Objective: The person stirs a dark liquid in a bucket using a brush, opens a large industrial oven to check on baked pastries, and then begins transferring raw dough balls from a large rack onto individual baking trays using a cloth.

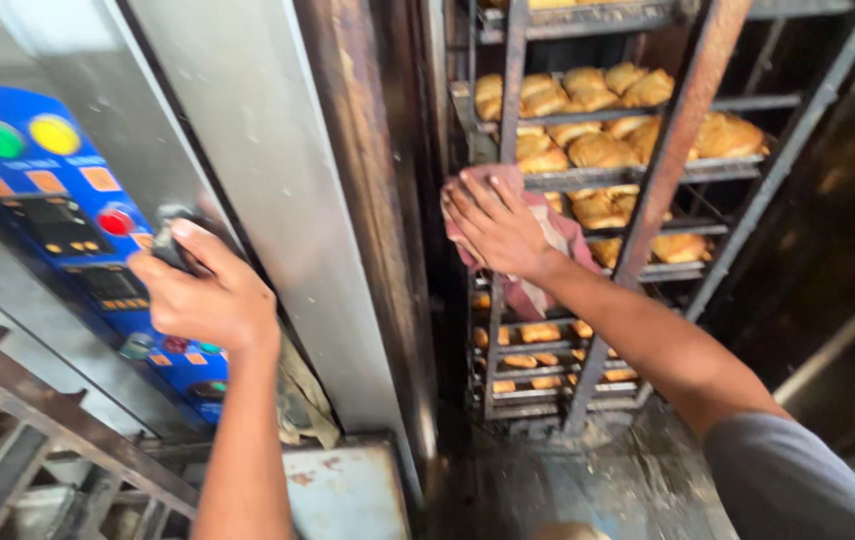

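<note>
Right hand flat on pink cloth vs rusty metal rack, left hand gripping dark knob by blue ctrl panel

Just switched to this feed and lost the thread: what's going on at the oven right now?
A person stands at an open rack oven. Their right hand presses a pinkish cloth against the upright of the metal rack inside, which holds trays of golden-brown baked rolls on several levels. Their left hand is on the blue control panel beside the door, gripping a dark knob or switch near a red button. The rack is inside the oven chamber.
</note>
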